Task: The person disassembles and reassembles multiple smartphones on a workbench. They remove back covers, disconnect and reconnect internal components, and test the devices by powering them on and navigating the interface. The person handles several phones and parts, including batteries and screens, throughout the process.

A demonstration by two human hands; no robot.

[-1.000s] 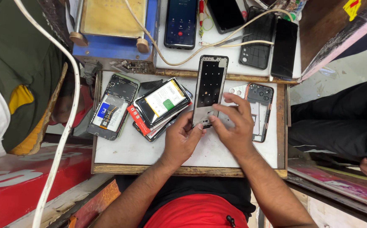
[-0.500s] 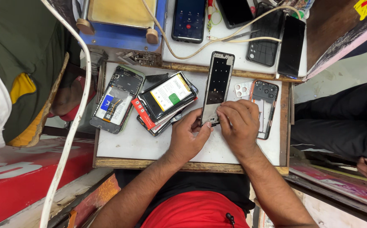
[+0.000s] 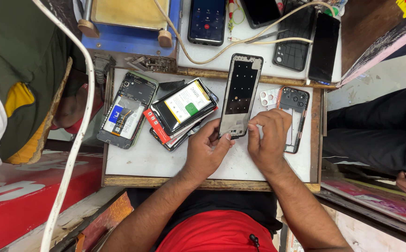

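my left hand (image 3: 206,154) and right hand (image 3: 267,140) both pinch the phone frame's (image 3: 240,95) bottom end, mid desk (image 3: 165,161). i'd keep it flat, press gently, clear of the phone stack (image 3: 182,112).

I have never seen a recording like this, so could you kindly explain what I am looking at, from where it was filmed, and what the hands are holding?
There is no machine here: a person works with two bare hands, filmed from a camera on their head looking straight down.

The left hand and the right hand both grip the lower end of a black phone frame, a long empty shell lying on a white work board.

Also on the board: an opened phone showing its insides at the left, a stack of phones with a battery uppermost beside it, and a back cover with camera holes, partly under the right hand.

Beyond the board lie more phones, one with a lit screen, and a pale cable.
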